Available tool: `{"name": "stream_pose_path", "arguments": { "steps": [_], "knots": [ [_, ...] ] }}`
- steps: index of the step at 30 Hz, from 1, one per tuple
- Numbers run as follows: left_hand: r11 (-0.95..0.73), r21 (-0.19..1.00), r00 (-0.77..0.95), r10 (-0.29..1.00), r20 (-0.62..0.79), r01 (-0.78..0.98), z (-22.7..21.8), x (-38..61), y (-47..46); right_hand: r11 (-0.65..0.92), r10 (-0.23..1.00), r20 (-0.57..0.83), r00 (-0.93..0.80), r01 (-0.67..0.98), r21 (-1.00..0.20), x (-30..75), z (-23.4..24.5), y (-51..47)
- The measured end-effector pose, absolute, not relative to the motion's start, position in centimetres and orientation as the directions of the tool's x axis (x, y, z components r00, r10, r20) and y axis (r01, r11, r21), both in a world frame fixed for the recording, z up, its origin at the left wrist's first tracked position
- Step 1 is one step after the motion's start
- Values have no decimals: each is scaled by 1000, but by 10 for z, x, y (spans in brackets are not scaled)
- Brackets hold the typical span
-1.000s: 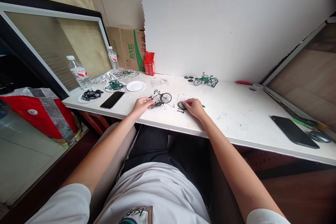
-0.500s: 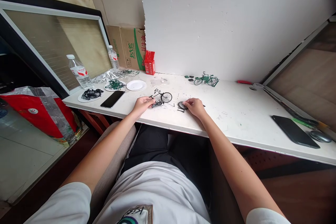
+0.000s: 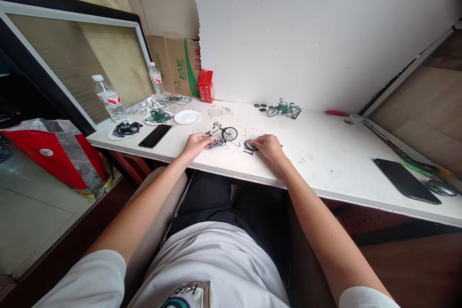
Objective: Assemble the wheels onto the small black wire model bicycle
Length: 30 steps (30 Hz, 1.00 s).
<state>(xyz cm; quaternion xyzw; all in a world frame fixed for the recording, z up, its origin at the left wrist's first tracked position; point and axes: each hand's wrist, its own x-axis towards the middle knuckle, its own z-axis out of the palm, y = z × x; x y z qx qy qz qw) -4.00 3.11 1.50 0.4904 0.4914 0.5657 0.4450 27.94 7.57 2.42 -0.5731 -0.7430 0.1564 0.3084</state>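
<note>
Near the front of the white table (image 3: 317, 154), my left hand (image 3: 198, 145) is closed on the rear end of a small black model bicycle (image 3: 217, 134). The model's spoked front wheel (image 3: 230, 134) points right, and no rear wheel shows on it. To the right, my right hand (image 3: 267, 145) pinches a loose black model wheel (image 3: 249, 144) lying at the tabletop; the fingers cover part of it. A small black frame-like piece (image 3: 248, 152) lies just in front of that wheel. Between the hands rest a few tiny dark bits.
A green model bicycle (image 3: 284, 109) stands at the back beside small dark pieces. On the left are plates with black parts (image 3: 127, 129) and green parts (image 3: 159, 116), a bare white plate (image 3: 187, 117), a phone (image 3: 155, 136) and water bottles (image 3: 109, 98). Another phone (image 3: 406, 180) lies far right.
Almost nothing differs. Both hands keep their places and their holds, with only a very slight shift of the whole view.
</note>
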Motion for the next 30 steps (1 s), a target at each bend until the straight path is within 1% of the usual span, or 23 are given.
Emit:
{"name": "stream_pose_path", "arguments": {
  "steps": [5, 7, 13, 19, 27, 30],
  "knots": [
    [-117, 993, -124, 986, 115, -8, 16, -39, 30, 301, 939, 301, -163, 814, -497, 278, 26, 74],
    [-119, 993, -124, 985, 117, -7, 16, -39, 30, 321, 932, 314, -181, 815, -483, 278, 26, 74],
    [-110, 994, -134, 985, 108, -9, 18, -39, 29, 360, 924, 326, -199, 738, -571, 281, 22, 77],
    [-111, 994, -138, 985, 107, -24, 19, -38, 28, 372, 919, 330, -216, 751, -546, 280, 22, 77],
    [-108, 994, -141, 985, 104, -25, 18, -38, 29, 339, 937, 297, -184, 679, -650, 279, 26, 72],
    [-110, 994, -135, 985, 106, -24, 17, -39, 30, 332, 940, 292, -177, 678, -656, 279, 27, 71]
  ]
}}
